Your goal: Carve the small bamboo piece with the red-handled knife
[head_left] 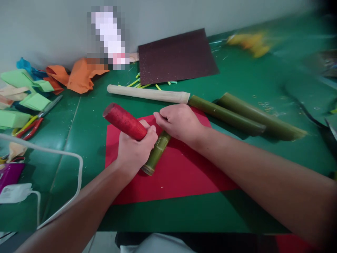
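Observation:
A red-painted bamboo tube is gripped by my left hand, tilted with its far end up to the left. Beneath both hands, a short green bamboo piece lies slanted on a red sheet. My right hand is closed above the upper end of that piece; what its fingers hold, if anything, is hidden. Just behind my hands lies a pale peeled bamboo stick. Two green bamboo tubes, one slim and one thicker, rest to the right of it.
A dark brown sheet lies at the back by the wall. On the left are orange paper, green paper, scissors and a white cable. Yellow material sits at the back right.

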A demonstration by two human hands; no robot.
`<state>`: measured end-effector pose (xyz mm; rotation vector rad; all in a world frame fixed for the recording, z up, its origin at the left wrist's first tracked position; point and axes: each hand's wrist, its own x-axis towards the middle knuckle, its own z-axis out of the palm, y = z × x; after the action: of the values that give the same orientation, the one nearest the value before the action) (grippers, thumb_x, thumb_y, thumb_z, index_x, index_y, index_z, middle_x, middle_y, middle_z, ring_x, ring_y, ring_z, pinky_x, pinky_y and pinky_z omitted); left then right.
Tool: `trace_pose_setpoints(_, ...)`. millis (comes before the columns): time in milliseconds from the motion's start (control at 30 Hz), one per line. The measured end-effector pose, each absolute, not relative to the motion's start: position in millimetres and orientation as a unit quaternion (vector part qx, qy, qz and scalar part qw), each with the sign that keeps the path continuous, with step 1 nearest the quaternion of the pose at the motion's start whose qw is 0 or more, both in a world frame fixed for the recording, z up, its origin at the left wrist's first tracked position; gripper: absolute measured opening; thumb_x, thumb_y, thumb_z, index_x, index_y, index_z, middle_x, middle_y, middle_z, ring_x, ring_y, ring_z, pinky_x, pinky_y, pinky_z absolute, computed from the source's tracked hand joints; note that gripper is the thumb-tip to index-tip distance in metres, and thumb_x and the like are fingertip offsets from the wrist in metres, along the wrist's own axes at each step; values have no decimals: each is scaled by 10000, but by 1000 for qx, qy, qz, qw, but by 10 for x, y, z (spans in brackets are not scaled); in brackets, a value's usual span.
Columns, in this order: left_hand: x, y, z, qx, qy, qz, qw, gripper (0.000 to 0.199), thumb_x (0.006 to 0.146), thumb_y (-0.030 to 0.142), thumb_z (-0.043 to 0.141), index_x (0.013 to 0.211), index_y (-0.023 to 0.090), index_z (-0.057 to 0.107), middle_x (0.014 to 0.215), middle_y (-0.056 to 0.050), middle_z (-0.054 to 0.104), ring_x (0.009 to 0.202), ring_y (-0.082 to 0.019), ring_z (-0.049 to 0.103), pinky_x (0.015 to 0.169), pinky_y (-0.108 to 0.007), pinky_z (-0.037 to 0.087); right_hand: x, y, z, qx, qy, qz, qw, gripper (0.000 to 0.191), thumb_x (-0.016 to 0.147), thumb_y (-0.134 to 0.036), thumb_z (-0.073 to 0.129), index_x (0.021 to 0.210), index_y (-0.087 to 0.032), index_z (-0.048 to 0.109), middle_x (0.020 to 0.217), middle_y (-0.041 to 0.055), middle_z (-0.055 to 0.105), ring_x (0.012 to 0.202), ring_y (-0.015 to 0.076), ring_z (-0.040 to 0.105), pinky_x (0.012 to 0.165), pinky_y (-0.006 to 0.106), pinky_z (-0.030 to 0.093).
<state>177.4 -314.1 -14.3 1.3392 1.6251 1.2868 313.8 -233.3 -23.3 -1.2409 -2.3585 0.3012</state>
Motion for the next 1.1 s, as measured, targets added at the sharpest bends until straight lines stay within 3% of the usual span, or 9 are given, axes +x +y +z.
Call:
trace_pose_setpoints(467,1757,-3119,-100,483,617,499,370,235,800,224,623,578,183,558,473,39,537,386,-69,498,359,-155,400,3144,-2336,-222,-440,-862,112,226,435,948,-315,450,533,-187,438,558,-2,433,566,114,280,585,316,210)
trace_pose_setpoints(600,1787,-3052,-94,456,608,531,375,218,806,291,650,630,182,583,542,37,576,399,-65,516,384,-167,433,3157,-2347,-225,-430,-860,134,242,457,962,-329,441,527,-192,399,537,-19,387,542,104,259,573,310,208)
trace_pose_setpoints(1100,1817,-3016,-138,492,607,506,366,233,805,264,651,606,182,560,550,34,569,453,-63,531,404,-151,417,3154,-2324,-263,-422,-857,147,258,462,960,-349,427,545,-200,289,542,-30,317,550,102,212,569,311,180)
